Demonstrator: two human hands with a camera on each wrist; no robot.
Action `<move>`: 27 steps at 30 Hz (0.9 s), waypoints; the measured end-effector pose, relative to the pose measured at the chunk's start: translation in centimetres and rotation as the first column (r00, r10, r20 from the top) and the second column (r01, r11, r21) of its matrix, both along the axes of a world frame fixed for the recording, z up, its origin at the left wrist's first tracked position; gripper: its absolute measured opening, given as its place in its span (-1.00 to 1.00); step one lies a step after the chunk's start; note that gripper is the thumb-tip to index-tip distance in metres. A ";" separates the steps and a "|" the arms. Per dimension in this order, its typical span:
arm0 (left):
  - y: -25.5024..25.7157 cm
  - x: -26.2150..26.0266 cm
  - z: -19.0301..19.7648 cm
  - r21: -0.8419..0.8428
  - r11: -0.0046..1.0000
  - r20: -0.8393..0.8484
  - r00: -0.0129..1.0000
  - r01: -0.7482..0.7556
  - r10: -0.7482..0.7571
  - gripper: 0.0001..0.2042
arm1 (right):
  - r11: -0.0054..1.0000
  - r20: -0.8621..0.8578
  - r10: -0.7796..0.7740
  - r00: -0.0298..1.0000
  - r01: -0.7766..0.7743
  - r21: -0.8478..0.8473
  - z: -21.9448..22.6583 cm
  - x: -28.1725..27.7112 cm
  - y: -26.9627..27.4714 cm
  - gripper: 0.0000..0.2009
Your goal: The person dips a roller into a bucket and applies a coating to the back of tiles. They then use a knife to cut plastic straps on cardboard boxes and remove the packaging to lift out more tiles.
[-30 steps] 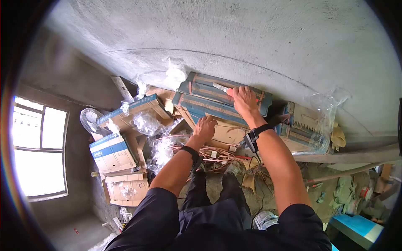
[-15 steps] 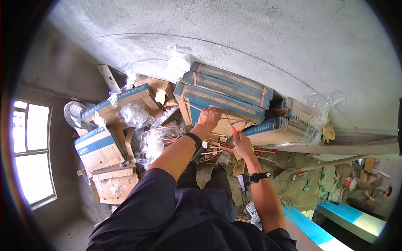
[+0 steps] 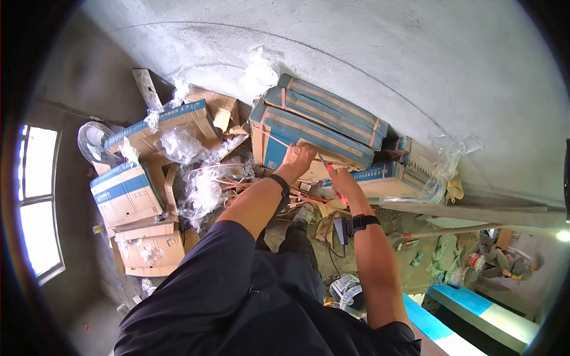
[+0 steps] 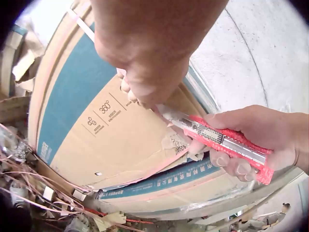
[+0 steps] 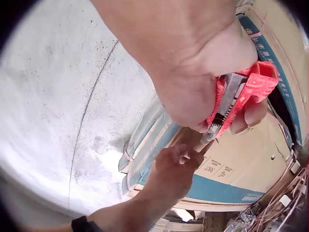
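My left hand (image 3: 298, 159) grips a pink packing strap (image 4: 83, 25) at the front face of a blue-and-brown cardboard box (image 4: 72, 82). The strap runs slanting from the box's upper left corner down to my curled fingers. In my right hand (image 3: 346, 184) is a red utility knife (image 4: 227, 142), its handle wrapped by fingers and thumb. The blade end points toward the left hand and sits right by its fingers in both wrist views. Behind this box, more strapped flat boxes (image 3: 332, 113) lean on the wall.
Another blue-and-brown box (image 3: 380, 181) lies to the right. Cut straps (image 4: 29, 188) litter the floor by my feet. Clear plastic wrap (image 3: 205, 190), opened cartons (image 3: 127, 196) and a fan (image 3: 95, 142) are at left. A shovel handle (image 3: 442, 231) lies at right.
My right hand has come down with the knife from the top of the rear boxes to beside my left hand. The left hand has taken hold of the strap. The head view has shifted.
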State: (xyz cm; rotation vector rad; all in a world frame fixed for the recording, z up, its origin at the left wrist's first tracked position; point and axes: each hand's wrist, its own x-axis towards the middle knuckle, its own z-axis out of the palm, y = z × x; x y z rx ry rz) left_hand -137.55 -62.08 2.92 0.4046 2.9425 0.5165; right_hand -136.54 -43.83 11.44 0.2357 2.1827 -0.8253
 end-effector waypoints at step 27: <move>-8.3 0.6 -3.4 -0.231 0.965 -0.062 0.988 0.126 -0.144 -0.87 | 0.970 -0.290 0.058 0.955 0.015 0.241 -10.7 16.6 4.3 -0.39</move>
